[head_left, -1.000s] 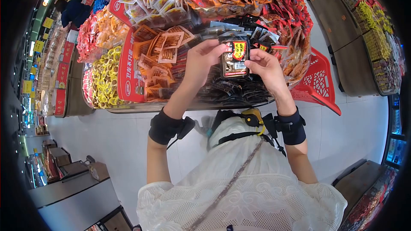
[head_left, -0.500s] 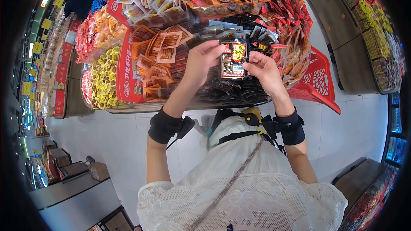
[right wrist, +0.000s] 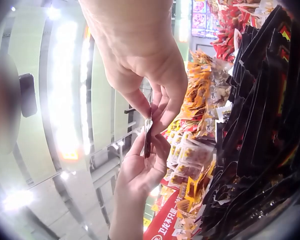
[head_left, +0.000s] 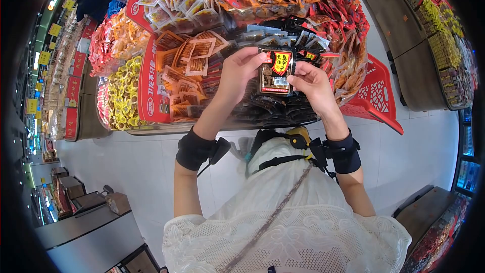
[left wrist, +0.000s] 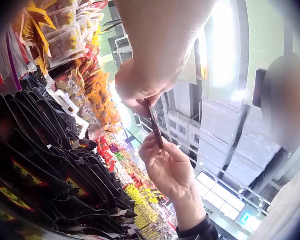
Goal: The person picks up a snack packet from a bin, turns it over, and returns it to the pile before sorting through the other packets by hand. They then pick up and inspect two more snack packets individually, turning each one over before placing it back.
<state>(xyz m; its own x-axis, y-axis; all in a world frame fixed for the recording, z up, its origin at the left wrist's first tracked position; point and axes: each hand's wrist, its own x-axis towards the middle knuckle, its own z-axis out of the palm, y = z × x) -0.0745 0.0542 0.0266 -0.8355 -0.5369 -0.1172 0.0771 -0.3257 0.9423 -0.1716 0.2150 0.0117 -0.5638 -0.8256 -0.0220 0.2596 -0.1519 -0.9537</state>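
Both hands are up in front of the chest, and between them is a small dark snack packet point(head_left: 276, 72), held above the heaped display bin point(head_left: 151, 91) rather than lying in it. The left hand point(head_left: 237, 71) has thumb and fingertips pinched on the packet's left edge, up by the far corner. The right hand point(head_left: 313, 83) pinches the right edge, fingers curled in behind it. So the packet sits dead centre, neither hand the nearer, each touching it from its own side. Its long axis runs near to far, printed face turned up toward the person. From both wrist views it shows edge-on, a thin sliver clamped between the two sets of fingers.

As for its looks, it's a flat, glossy black pouch with a red-and-yellow label at the far end. A clear window in the middle shows something brown, and there's a white barcode patch toward the near end. Directly beneath lie black packets point(head_left: 273, 111) of much the same sort, with orange packets point(head_left: 194, 53) off to the left and a red basket point(head_left: 376, 96) just right of the stand
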